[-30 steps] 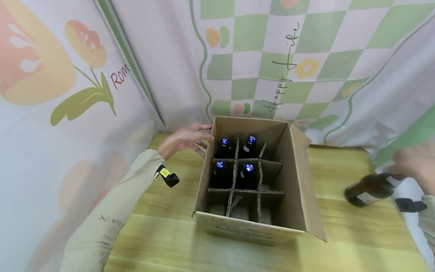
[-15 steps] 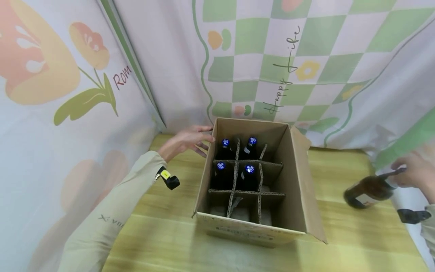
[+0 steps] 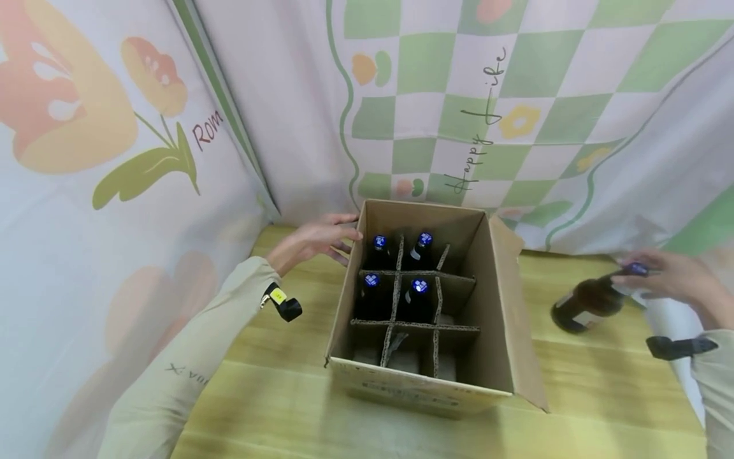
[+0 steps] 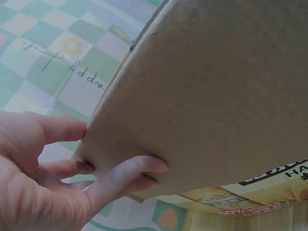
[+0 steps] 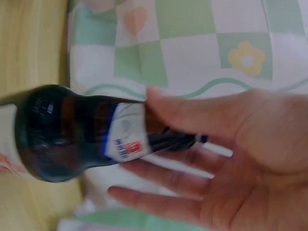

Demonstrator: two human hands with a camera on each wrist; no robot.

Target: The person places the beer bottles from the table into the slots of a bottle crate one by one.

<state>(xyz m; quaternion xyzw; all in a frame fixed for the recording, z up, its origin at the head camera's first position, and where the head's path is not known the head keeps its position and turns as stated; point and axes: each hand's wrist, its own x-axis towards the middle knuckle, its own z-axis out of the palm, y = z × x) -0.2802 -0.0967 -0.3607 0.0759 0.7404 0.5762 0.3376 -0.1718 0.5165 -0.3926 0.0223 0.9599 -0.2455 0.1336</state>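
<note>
My right hand grips a brown beer bottle by its neck, close to the blue cap, to the right of the box. The bottle leans, its base lower left and neck upper right. In the right wrist view, thumb and fingers lie on either side of the neck, near a white and blue neck label. An open cardboard box stands on the table with cardboard dividers inside. My left hand rests its extended fingers against the box's left outer wall. Several blue-capped bottles stand in the left and middle compartments.
A box flap folds outward on the right side, between box and held bottle. Printed curtains hang behind and at the left of the wooden table. A torn cardboard piece pokes up in the front middle compartment.
My right hand has come left towards the box with the bottle, and its blue cap now shows. The left hand keeps its place at the box wall.
</note>
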